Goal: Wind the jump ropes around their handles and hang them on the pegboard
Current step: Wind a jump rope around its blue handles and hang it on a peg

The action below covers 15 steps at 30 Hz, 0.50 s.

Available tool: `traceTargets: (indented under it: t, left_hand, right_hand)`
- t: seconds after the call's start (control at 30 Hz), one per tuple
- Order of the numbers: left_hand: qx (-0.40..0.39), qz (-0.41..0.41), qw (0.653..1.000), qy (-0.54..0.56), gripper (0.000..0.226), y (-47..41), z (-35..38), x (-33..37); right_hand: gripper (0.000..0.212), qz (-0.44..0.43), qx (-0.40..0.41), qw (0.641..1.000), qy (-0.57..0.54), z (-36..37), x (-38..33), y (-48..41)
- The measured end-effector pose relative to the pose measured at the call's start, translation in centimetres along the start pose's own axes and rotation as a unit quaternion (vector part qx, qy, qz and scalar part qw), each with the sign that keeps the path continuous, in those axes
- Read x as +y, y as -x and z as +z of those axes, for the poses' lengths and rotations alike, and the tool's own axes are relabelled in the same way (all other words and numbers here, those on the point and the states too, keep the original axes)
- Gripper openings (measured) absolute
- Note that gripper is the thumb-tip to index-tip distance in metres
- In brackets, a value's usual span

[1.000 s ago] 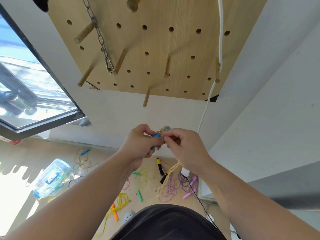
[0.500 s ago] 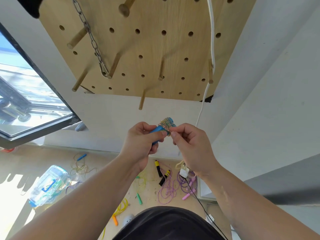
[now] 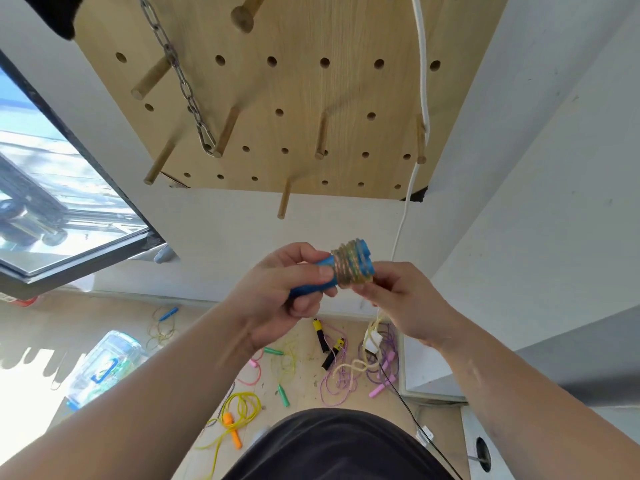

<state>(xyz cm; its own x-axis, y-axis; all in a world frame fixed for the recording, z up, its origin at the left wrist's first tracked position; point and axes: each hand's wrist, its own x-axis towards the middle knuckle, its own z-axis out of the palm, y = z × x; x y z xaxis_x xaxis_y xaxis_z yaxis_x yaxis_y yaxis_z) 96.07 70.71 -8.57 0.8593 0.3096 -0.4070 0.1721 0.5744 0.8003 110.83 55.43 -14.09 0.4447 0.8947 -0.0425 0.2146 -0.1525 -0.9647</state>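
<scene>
**Pegboard** [image 3: 294, 98]: wooden, on the wall above, several pegs bare.
**Floor** [image 3: 194, 327]: other jump ropes [image 3: 242, 407] lie unwound.
**Left hand** [image 3: 277, 296]: fingers curled round the blue handles [image 3: 322, 277], below the board.
**Right hand** [image 3: 405, 306]: fingertips pinch the rope at the coil [image 3: 349, 270].
**Tail** [image 3: 356, 367]: trails to the floor.
**Risk**: if the pinch slackens, the turns likely spring loose. The tail may snag.

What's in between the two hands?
The blue handles, with yellowish rope wound round them: the left hand grips the handles, the right hand pinches the rope. The head view shows it.
</scene>
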Motion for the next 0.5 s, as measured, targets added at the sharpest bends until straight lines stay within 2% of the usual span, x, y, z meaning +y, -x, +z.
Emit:
traceTargets:
  t: [0.07, 0.1, 0.23, 0.3, 0.4, 0.5]
  left_hand:
    - [-0.027, -0.01, 0.998, -0.047, 0.017, 0.1, -0.6, -0.4]
    - [-0.039, -0.016, 0.996, -0.079, 0.017, 0.2, -0.9, -0.6]
    - [-0.081, -0.035, 0.971, -0.224, 0.023, 0.3, -1.5, -1.5]
    - [-0.089, -0.047, 0.951, -0.291, 0.022, 0.2, -1.4, -1.9]
    - [-0.062, -0.053, 0.91, -0.407, 0.02, -0.3, -1.1, -2.4]
    - [-0.002, -0.02, 0.855, -0.518, 0.02, -1.1, -0.9, -2.8]
  right_hand:
    - [0.055, 0.023, -0.05, 0.998, 0.044, -1.2, 0.4, -0.3]
    - [0.055, 0.032, -0.074, 0.994, 0.069, -1.7, 0.2, -0.4]
    - [0.015, 0.053, -0.174, 0.966, 0.181, -3.6, -0.8, -1.5]
    - [0.008, 0.063, -0.221, 0.946, 0.228, -3.6, -1.4, -2.2]
    - [0.011, 0.074, -0.241, 0.921, 0.296, -2.5, -2.3, -3.4]
    - [0.013, 0.066, -0.216, 0.913, 0.34, -1.0, -3.1, -4.2]
